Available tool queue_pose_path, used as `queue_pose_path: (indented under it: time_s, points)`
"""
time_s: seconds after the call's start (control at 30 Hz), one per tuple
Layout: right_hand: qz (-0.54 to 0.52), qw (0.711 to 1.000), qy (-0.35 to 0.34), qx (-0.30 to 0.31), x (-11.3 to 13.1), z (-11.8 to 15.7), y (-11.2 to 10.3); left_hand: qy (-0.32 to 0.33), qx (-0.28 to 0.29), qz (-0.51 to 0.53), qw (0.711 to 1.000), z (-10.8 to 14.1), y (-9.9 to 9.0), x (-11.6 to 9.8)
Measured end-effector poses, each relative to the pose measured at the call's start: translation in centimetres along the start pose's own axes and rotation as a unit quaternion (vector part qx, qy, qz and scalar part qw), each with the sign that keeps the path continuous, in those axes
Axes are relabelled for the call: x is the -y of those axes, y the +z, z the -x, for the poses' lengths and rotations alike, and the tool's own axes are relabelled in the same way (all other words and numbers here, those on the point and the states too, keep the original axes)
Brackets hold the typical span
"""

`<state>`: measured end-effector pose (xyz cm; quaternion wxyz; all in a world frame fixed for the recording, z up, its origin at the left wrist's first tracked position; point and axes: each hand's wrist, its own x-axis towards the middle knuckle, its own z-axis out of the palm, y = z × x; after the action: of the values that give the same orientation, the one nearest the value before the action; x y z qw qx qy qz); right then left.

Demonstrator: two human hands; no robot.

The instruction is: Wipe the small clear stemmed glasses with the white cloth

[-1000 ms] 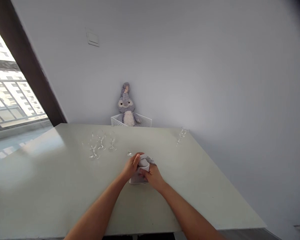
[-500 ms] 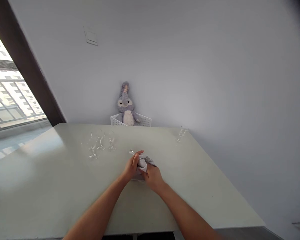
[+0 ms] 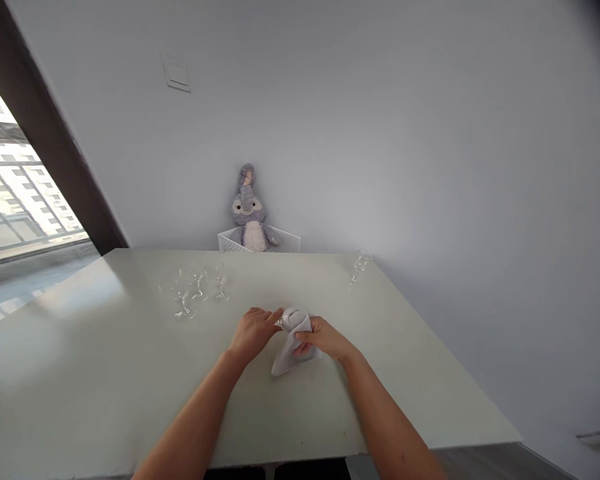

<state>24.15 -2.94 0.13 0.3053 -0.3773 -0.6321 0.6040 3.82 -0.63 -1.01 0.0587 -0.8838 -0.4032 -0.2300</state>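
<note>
A small, clear stemmed glass [image 3: 286, 322] is between my hands, above a pale grey-green, smooth tabletop [image 3: 105, 373]. It lies tilted on its side, foot toward nine o'clock and bowl toward three. A soft, whitish-grey cloth [image 3: 291, 353] bunches around the bowl, perhaps inside it too; the folds make this hard to tell. Its loose corner hangs toward seven o'clock.

I judge the glass light, stiff and fragile, slippery wherever bare. The stem or foot looks the safest place for bare fingers, pinched gently; the bowl is better cupped through the cloth. The cloth should be limp, weigh almost nothing and give some friction.

My left hand [image 3: 254, 331], at nine o'clock, pinches the glass near its foot, with almost no gap between thumb and forefinger; the exact contact is too small to make out. My right hand [image 3: 329, 340], at three o'clock, grasps the cloth against the bowl, fingers curled into the fabric.

Toward ten o'clock stands a cluster of other clear, stemmed glasses [image 3: 198, 283]. A single clear goblet [image 3: 361, 262] stands near two o'clock. At eleven, beyond the far edge, a grey plush toy [image 3: 250, 212] sits in a white perforated basket [image 3: 225, 243].
</note>
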Motion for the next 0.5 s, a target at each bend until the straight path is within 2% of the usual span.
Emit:
queue_pose_path:
  time_s: [0.07, 0.13, 0.2, 0.27, 0.33, 0.37, 0.43, 0.5]
  points:
    - [0.091, 0.995, -0.037, -0.002, -0.1, 0.3, -1.4, -0.006, 0.034, 0.002, 0.999, 0.1, 0.1, 0.2]
    - [0.157, 0.985, -0.058, -0.042, -0.4, 0.6, -3.0, -0.039, 0.057, -0.003, 0.998, 0.1, 0.1, 0.3]
    - [0.181, 0.975, -0.06, -0.114, -0.6, 0.8, -4.3, -0.102, 0.076, -0.008, 0.992, 0.1, -0.2, 0.7]
    - [0.191, 0.956, -0.08, -0.209, -0.6, 0.8, -4.9, -0.178, 0.086, -0.01, 0.98, 0.1, -0.5, 1.1]
    - [0.241, 0.917, -0.127, -0.291, -0.3, 0.8, -4.1, -0.239, 0.086, -0.017, 0.967, 0.1, -0.8, 1.6]
    - [0.291, 0.892, -0.154, -0.308, -0.1, 0.7, -3.3, -0.255, 0.083, -0.025, 0.963, 0.1, -0.8, 1.7]
    - [0.425, 0.839, -0.195, -0.279, 0.4, 0.4, -1.0, -0.246, 0.074, -0.041, 0.965, 0.1, -0.7, 1.5]
    - [0.546, 0.785, -0.209, -0.206, 0.8, 0.0, 1.4, -0.182, 0.075, -0.044, 0.979, 0.0, -0.3, 0.8]
